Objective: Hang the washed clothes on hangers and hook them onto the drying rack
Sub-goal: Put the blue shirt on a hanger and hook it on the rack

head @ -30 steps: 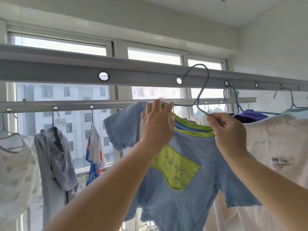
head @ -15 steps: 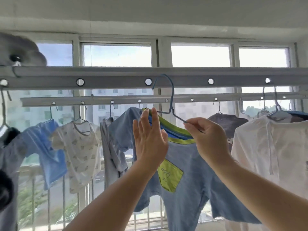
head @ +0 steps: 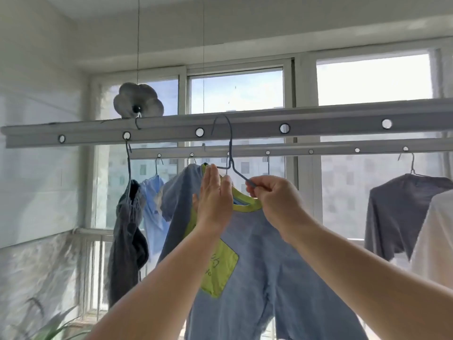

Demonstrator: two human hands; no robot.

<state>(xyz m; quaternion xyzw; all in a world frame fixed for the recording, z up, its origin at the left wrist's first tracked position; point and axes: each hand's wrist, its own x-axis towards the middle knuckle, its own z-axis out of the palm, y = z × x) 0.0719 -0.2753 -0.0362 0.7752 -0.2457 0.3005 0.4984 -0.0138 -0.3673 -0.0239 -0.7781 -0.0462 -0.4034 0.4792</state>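
The only writing in view is some dark handwritten-style marks on the lime-green patch point(head: 219, 271) sewn to the front of the blue T-shirt point(head: 264, 278), at about 6 o'clock. The forearm covers part of them and the rest is too blurred to read.

Scene is backlit by bright, blown-out windows point(head: 372, 77); left edge is motion-blurred, rails are bowed by wide-angle distortion.
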